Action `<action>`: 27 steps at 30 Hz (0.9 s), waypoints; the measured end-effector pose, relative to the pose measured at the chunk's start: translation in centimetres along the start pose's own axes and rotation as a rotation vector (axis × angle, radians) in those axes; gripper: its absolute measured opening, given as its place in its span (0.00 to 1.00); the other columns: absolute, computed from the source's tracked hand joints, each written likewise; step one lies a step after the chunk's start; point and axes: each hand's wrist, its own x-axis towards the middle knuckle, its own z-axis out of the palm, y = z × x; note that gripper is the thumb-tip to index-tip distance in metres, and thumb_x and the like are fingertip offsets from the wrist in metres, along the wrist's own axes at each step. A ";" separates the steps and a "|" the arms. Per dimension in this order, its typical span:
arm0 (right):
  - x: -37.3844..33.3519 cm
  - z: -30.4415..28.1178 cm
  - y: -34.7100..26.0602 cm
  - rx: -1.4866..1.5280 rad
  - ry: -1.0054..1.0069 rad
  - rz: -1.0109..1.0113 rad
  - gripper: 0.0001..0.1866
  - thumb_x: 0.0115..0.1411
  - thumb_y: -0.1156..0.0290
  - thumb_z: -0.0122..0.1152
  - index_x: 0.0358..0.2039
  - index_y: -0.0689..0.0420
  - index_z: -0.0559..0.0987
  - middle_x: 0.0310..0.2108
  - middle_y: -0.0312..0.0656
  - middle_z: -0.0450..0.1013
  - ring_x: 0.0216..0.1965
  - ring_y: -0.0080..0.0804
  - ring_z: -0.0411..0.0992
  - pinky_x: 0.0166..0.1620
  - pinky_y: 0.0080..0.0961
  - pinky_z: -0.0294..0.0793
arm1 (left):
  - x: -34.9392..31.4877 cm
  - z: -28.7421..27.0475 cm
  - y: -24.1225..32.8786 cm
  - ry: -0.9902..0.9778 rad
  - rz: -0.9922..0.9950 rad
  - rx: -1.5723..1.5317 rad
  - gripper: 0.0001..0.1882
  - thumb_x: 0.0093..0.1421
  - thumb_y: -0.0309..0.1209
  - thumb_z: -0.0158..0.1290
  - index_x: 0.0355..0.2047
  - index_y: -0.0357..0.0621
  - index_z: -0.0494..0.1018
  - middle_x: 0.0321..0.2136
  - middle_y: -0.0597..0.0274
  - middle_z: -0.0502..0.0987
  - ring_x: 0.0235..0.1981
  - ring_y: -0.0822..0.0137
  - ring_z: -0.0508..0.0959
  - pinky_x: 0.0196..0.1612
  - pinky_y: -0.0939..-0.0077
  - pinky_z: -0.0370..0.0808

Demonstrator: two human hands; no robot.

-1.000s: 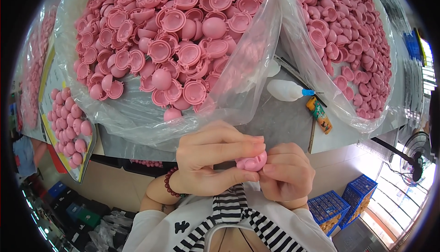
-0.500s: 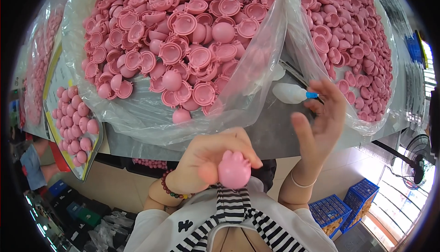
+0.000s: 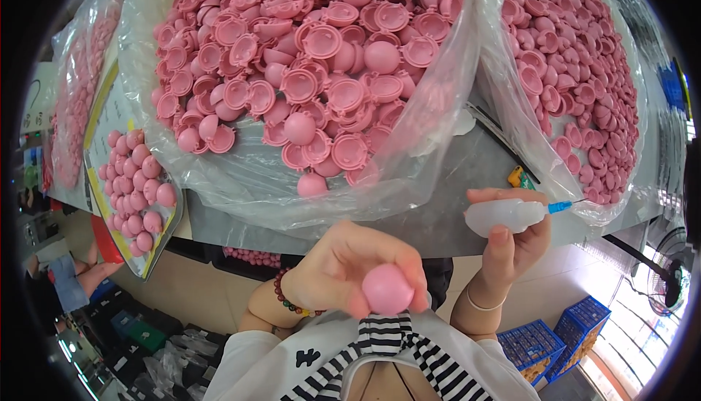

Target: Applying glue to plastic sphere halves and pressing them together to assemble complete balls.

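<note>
Close in front of my striped collar (image 3: 385, 333), my left hand (image 3: 354, 266) pinches a pink ball (image 3: 388, 288), the thumb pressed to one side and the curled fingers to the other. The ball is smooth and round, an even pale pink with a soft shine on its upturned face; my grip covers part of its edge. A beaded bracelet (image 3: 285, 297) circles the wrist behind those fingers. A little farther out and to the right, my right hand (image 3: 520, 251) closes thumb and fingers around a whitish squeeze bottle (image 3: 485, 218), lying nearly level, its blue nozzle (image 3: 558, 207) and thin needle pointing away from the ball. Past my fingertips runs the grey table (image 3: 438, 227), and just beyond the left ones a clear plastic bag (image 3: 420, 186) spills open pink shells (image 3: 321, 41). Well left of that hand, more pink balls (image 3: 136, 202) cluster on a yellow-edged board (image 3: 109, 113). Beyond my right fingers, smaller pink pieces (image 3: 602, 109) heap up in a second clear bag.
</note>
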 end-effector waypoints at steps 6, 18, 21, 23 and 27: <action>-0.1 -0.5 -0.5 -0.026 0.115 -0.066 0.20 0.48 0.63 0.61 0.34 0.66 0.68 0.27 0.51 0.73 0.26 0.32 0.72 0.29 0.20 0.69 | -5.8 -1.7 6.6 0.466 0.867 1.295 0.10 0.54 0.27 0.53 0.33 0.31 0.72 0.31 0.44 0.75 0.32 0.58 0.76 0.39 0.65 0.72; -0.6 0.0 -1.1 -0.127 0.057 -0.078 0.25 0.49 0.58 0.63 0.34 0.69 0.69 0.22 0.49 0.73 0.22 0.30 0.72 0.24 0.17 0.65 | -3.0 -3.6 8.7 0.903 0.582 2.350 0.12 0.41 0.25 0.61 0.29 0.42 0.75 0.30 0.61 0.72 0.33 0.62 0.70 0.39 0.71 0.65; -0.7 0.4 -1.4 -0.136 0.049 -0.092 0.26 0.49 0.56 0.63 0.34 0.68 0.69 0.22 0.49 0.73 0.21 0.29 0.71 0.22 0.17 0.64 | -2.7 -4.8 9.0 0.951 0.449 2.338 0.11 0.42 0.28 0.62 0.27 0.43 0.74 0.25 0.62 0.69 0.31 0.62 0.68 0.37 0.71 0.64; -0.8 0.6 -1.5 -0.150 0.067 -0.102 0.26 0.49 0.56 0.63 0.33 0.68 0.69 0.21 0.49 0.72 0.21 0.29 0.71 0.21 0.17 0.64 | -2.9 -4.5 9.2 1.005 0.451 2.250 0.08 0.45 0.28 0.60 0.25 0.43 0.72 0.29 0.60 0.71 0.33 0.61 0.68 0.39 0.70 0.64; -1.1 0.5 -2.0 0.102 0.044 0.048 0.25 0.50 0.54 0.61 0.32 0.68 0.69 0.20 0.49 0.72 0.19 0.29 0.70 0.21 0.19 0.64 | -1.6 -2.0 5.6 0.583 0.851 1.381 0.11 0.51 0.25 0.57 0.22 0.43 0.64 0.36 0.49 0.73 0.39 0.61 0.73 0.42 0.71 0.68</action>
